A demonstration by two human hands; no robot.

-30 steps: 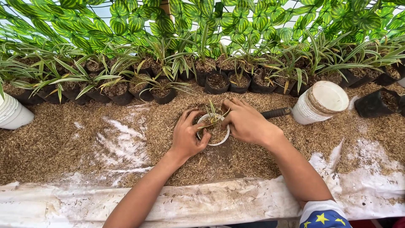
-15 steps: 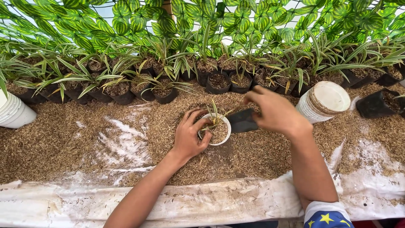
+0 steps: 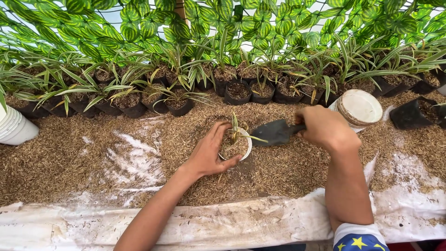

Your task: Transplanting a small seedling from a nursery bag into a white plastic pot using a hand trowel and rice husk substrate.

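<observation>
A person's left hand [image 3: 207, 155] cups a small white pot [image 3: 236, 146] on a tabletop [image 3: 83, 158] covered in brown husks, fingers [image 3: 217, 132] curled around its near and left sides, thumb at the rim. The pot sits near the middle of the bed, filled almost to the brim with husk mix, a young striped seedling [image 3: 238, 130] standing upright in it (one long leaf droops over the right rim). The right hand [image 3: 325, 126] is closed around the handle of a black trowel [image 3: 275, 132], whose blade points left and lies just beside the pot's right edge. Behind, a row of black nursery pots [image 3: 238, 90] holds similar plants; a stack of white pots [image 3: 355, 111] lies on its side just behind the right hand.
</observation>
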